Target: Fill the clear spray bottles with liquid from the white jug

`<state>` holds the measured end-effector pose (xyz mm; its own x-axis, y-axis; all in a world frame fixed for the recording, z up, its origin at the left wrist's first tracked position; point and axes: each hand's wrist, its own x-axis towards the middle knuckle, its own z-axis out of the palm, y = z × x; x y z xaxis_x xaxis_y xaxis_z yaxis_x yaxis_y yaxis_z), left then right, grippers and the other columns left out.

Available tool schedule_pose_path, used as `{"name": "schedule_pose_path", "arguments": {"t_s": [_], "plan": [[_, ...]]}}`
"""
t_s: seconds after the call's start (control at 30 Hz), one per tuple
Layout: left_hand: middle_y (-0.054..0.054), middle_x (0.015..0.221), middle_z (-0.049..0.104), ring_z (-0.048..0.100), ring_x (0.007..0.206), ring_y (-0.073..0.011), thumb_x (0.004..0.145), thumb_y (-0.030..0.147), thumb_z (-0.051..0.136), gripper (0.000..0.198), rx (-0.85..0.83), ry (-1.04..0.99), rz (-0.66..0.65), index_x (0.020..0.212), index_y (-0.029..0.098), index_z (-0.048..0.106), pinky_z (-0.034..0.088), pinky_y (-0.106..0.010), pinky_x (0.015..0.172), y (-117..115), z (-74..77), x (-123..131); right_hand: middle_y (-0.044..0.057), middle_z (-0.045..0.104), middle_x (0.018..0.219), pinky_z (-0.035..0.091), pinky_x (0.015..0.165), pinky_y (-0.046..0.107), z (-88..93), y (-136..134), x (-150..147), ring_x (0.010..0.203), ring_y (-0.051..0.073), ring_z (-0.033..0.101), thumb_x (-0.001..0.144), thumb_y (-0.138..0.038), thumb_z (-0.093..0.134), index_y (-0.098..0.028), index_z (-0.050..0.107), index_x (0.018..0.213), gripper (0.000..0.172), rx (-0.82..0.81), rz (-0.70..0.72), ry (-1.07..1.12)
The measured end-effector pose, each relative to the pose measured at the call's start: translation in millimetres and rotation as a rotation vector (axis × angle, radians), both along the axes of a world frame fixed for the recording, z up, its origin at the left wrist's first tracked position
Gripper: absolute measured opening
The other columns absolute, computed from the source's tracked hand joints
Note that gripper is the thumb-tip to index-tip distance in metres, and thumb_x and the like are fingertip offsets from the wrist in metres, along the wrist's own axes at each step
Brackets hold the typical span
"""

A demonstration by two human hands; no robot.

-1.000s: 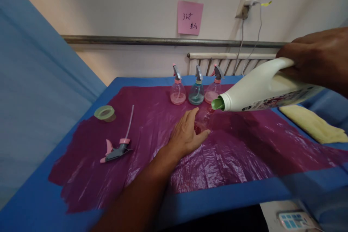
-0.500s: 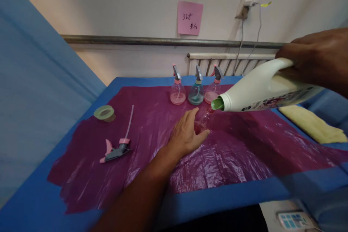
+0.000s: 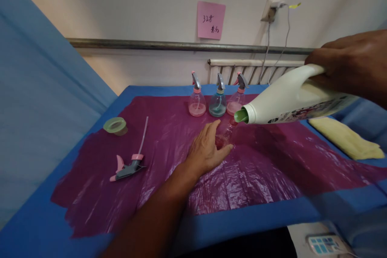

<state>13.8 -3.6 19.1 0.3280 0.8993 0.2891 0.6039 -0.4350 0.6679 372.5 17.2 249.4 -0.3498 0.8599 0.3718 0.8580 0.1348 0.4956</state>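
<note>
Here, a cup (image 3: 115, 125) and a spray head (image 3: 130, 169) sit at frame left. Near the centre, my left grip (image 3: 207, 147) curls around a clear bottle (image 3: 225, 136), leaning right, just by the mouth of the tipped jug (image 3: 281, 102), whose handle (image 3: 310, 70) my right grip (image 3: 350, 64) clasps at the right edge.

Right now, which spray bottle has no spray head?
The open bottle by the left hand, at the mouth of the tilted jug. The left bottle, middle bottle and right bottle in the back row all wear spray heads.
</note>
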Motion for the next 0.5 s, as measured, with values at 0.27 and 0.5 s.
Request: {"name": "schedule_pose_path", "arguments": {"t_s": [0.27, 0.5], "plan": [[-0.018, 0.165, 0.064, 0.065, 0.154, -0.0417, 0.096, 0.046, 0.088, 0.088, 0.017, -0.006, -0.01, 0.171, 0.022, 0.047, 0.055, -0.064, 0.13, 1.7, -4.3, -0.5, 0.012, 0.073, 0.1, 0.028, 0.069, 0.042, 6.1, -4.4, -2.8, 0.087, 0.03, 0.065, 0.107, -0.04, 0.042, -0.028, 0.063, 0.099, 0.025, -0.027, -0.003, -0.042], [-0.017, 0.166, 0.064, 0.065, 0.154, -0.0414, 0.095, 0.045, 0.088, 0.088, -0.001, -0.011, -0.001, 0.171, 0.023, 0.047, 0.054, -0.063, 0.131, 0.9, -1.9, -0.2, 0.011, 0.069, 0.097, 0.026, 0.07, 0.041, 7.2, -3.0, -2.6, 0.086, 0.029, 0.065, 0.105, -0.035, 0.044, -0.028, 0.057, 0.094, 0.019, -0.038, 0.009, -0.05]]}}
